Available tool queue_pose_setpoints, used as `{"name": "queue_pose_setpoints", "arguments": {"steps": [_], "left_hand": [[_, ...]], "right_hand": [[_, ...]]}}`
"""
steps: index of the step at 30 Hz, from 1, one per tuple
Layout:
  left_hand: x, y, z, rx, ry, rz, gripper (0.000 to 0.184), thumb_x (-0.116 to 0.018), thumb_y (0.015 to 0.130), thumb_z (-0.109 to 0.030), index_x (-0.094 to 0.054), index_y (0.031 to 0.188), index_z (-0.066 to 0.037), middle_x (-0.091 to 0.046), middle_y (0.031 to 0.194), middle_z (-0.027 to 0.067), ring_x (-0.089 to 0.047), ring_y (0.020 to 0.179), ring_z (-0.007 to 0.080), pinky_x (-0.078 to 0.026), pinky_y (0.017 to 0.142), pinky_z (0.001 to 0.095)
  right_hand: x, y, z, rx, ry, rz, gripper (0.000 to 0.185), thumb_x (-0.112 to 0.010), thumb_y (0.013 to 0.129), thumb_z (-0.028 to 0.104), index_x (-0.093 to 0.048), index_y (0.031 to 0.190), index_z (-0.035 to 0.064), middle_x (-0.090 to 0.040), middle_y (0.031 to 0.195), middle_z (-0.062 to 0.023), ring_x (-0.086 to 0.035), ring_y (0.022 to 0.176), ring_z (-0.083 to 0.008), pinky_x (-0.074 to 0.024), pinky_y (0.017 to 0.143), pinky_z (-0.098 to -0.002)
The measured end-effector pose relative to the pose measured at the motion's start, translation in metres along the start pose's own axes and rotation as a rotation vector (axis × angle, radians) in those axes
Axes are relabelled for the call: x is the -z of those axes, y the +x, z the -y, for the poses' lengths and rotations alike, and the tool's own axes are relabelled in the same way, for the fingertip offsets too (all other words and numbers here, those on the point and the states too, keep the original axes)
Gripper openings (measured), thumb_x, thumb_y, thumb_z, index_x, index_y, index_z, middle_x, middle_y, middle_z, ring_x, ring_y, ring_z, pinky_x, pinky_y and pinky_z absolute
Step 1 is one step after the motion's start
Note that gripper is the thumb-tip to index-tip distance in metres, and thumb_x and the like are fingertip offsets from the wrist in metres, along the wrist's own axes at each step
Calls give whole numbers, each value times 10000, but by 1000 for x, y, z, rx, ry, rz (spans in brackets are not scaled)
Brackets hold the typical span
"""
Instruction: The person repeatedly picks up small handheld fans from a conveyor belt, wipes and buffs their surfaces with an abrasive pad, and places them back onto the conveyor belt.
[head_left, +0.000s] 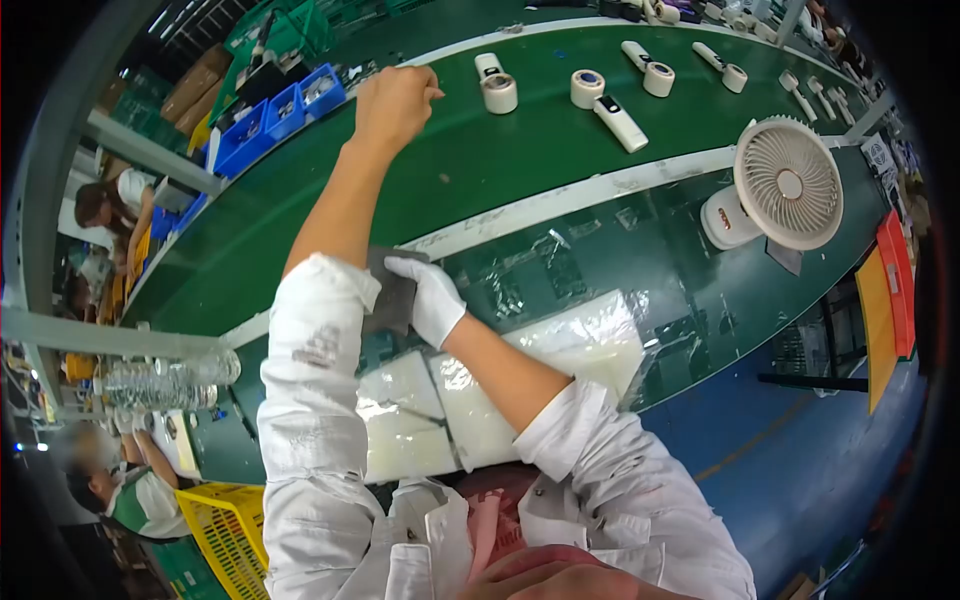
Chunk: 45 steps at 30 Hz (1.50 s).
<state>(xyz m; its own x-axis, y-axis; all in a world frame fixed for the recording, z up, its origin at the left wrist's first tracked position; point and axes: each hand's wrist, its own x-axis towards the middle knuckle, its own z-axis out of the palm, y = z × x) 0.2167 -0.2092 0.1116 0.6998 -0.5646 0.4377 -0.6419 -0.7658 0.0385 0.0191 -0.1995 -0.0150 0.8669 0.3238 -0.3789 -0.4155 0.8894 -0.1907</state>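
Observation:
My left hand (395,108) is bare and reaches out over the green belt (450,170), its fingers curled together. Whatever it may hold is hidden. My right hand (432,302) wears a white glove and grips a dark grey, soft-looking piece (392,290) beside my left forearm. Part of that piece lies behind my left sleeve. Below my right hand, clear-wrapped white packets (405,450) lie on the workbench. To the right of my left hand, a white handheld device with a round head (498,92) rests on the belt.
A white fan (788,184) stands at the right. More white devices (620,122) lie along the belt. Blue bins (284,112) line its far left side. Clear bottles (165,382), a yellow crate (222,525) and other people are at the left.

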Motion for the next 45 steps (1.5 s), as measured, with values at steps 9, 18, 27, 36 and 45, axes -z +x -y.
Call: {"name": "queue_pose_setpoints", "arguments": {"steps": [9,18,27,36,45], "left_hand": [[-123,81,13,-244,311,338,852,-686,802,24,-439,1508,-383,-448,1527,80,-487,1362,307,-472,1040,448],[-119,61,34,-62,227,450,448,-636,866,-68,-589,1295,-190,-532,1399,89,-453,1364,288,-389,1075,435],[-10,-73,115,458,21,217,509,-710,780,-304,-587,1169,0,-721,1054,254,-696,1005,441,-554,885,485],[77,-273,25,756,-1691,-82,584,-696,944,-107,-381,1435,-85,-620,981,130,-677,699,252,-587,545,372],[52,-306,-25,735,-1753,224,812,-667,911,19,-198,1559,-121,-626,803,131,-596,506,186,-490,426,361]], "right_hand": [[33,27,-8,7,56,93,249,-552,980,190,-645,1181,75,-717,1057,-103,-696,931,-232,-564,802,-345],[16,15,7,-20,100,60,236,-556,980,144,-655,1169,43,-719,1101,-107,-689,977,-228,-554,872,-346],[10,6,17,53,59,196,267,-610,962,182,-635,1194,53,-712,1088,-135,-693,995,-278,-555,906,-431],[8,7,25,352,-22,141,363,-591,1010,194,-555,1350,70,-629,1283,-120,-610,1198,-290,-502,1044,-478],[-11,-29,-14,973,-1041,-86,329,-608,1038,249,-692,1176,-37,-705,1193,-129,-658,1100,-184,-510,946,-331]]}}
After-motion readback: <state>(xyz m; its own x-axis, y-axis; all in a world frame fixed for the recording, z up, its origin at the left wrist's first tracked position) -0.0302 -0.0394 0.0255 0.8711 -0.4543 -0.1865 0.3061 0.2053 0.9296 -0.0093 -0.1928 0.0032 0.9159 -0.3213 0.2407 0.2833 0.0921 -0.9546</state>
